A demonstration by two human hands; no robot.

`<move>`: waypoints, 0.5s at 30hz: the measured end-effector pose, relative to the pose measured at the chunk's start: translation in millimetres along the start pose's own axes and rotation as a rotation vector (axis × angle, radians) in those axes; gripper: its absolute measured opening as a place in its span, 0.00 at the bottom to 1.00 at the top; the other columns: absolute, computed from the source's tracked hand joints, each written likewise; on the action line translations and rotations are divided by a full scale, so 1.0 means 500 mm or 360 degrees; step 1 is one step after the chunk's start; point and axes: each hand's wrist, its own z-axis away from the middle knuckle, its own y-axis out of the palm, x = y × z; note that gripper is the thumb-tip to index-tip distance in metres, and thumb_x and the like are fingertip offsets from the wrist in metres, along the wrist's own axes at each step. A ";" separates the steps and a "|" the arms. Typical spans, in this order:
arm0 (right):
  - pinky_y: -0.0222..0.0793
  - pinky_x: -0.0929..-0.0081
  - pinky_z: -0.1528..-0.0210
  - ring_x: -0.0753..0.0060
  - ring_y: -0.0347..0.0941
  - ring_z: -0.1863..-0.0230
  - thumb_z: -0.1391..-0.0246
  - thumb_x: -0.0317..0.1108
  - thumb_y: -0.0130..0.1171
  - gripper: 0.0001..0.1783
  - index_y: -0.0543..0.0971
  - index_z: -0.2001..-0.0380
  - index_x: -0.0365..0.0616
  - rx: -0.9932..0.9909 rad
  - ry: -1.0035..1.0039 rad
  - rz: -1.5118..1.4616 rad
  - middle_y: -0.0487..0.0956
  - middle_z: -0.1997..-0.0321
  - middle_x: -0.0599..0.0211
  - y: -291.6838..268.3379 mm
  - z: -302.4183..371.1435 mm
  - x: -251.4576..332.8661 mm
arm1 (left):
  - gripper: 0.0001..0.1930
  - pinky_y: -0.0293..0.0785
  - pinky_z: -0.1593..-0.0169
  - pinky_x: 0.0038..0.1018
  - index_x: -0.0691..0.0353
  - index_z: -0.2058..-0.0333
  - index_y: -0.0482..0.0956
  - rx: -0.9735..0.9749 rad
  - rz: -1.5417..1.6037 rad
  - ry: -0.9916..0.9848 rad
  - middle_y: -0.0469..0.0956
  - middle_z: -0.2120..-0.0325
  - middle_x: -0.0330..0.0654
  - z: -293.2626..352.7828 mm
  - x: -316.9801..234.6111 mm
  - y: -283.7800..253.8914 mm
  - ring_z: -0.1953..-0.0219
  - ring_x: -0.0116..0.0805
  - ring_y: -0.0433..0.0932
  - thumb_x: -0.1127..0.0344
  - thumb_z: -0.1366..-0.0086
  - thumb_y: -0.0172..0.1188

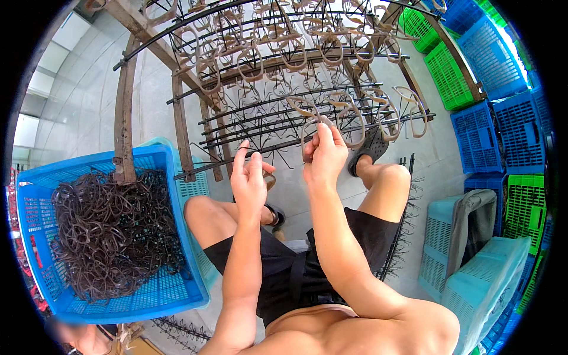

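My right hand [325, 148] is closed on a brown glasses frame [305, 137], pinched at the front black rod of a wooden rack. Left of it, my left hand [249, 177] has its index finger raised to a thin wire hook on the same black rod [278, 144]. Part of another brown glasses frame [270, 180] shows at that hand's curled fingers, mostly hidden by them. To the right, several similar frames [388, 118] hang from the rod's hooks.
A blue basket [192, 290] heaped with dark brown frames [112, 236] stands at my left. The wooden rack [125, 112] carries more hung rods ahead. Blue and green crates [473, 133] are stacked right, beside pale teal crates [482, 290]. Behind the basket's near side, a person [86, 338] is partly visible.
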 end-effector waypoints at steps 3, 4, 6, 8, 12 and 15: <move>0.46 0.82 0.90 0.83 0.57 0.91 0.45 0.31 0.52 0.08 0.69 0.77 0.45 0.0030 -0.0041 0.0020 0.62 0.87 0.77 -0.005 0.007 -0.005 | 0.20 0.55 0.81 0.16 0.64 0.46 0.67 -0.0026 0.0080 -0.0046 0.76 0.81 0.36 0.001 0.006 -0.003 0.84 0.14 0.60 0.61 0.33 0.48; 0.46 0.82 0.90 0.83 0.57 0.91 0.45 0.31 0.52 0.08 0.69 0.77 0.45 0.0055 -0.0081 0.0064 0.61 0.87 0.77 -0.008 0.009 -0.008 | 0.20 0.55 0.81 0.16 0.64 0.46 0.68 -0.0045 0.0106 -0.0066 0.75 0.82 0.35 0.002 0.008 -0.004 0.84 0.14 0.60 0.60 0.33 0.48; 0.46 0.83 0.90 0.84 0.56 0.91 0.45 0.32 0.53 0.06 0.72 0.74 0.42 0.0102 -0.0197 0.0183 0.61 0.88 0.78 -0.012 0.010 -0.013 | 0.18 0.55 0.80 0.16 0.64 0.49 0.71 -0.0068 0.0054 -0.0003 0.75 0.82 0.34 0.001 0.016 -0.004 0.84 0.14 0.59 0.59 0.33 0.47; 0.48 0.84 0.90 0.86 0.57 0.91 0.44 0.32 0.53 0.07 0.74 0.70 0.40 0.0130 -0.0280 0.0380 0.63 0.87 0.79 -0.016 0.014 -0.012 | 0.18 0.55 0.80 0.16 0.64 0.51 0.73 -0.0087 0.0001 0.0024 0.74 0.83 0.33 0.002 0.018 -0.005 0.84 0.14 0.59 0.59 0.32 0.47; 0.53 0.86 0.88 0.90 0.58 0.88 0.43 0.34 0.54 0.09 0.77 0.68 0.38 0.0205 -0.0417 0.0669 0.69 0.84 0.78 -0.008 0.027 -0.030 | 0.18 0.56 0.79 0.16 0.65 0.53 0.75 -0.0116 -0.0086 0.0020 0.74 0.83 0.33 -0.002 0.011 -0.011 0.83 0.15 0.59 0.58 0.32 0.47; 0.54 0.86 0.88 0.92 0.58 0.86 0.43 0.33 0.54 0.09 0.77 0.68 0.38 0.0227 -0.0492 0.0792 0.70 0.82 0.79 -0.007 0.030 -0.036 | 0.18 0.56 0.79 0.17 0.65 0.53 0.75 -0.0106 -0.0133 -0.0002 0.74 0.83 0.33 0.000 0.009 -0.009 0.83 0.15 0.59 0.58 0.32 0.47</move>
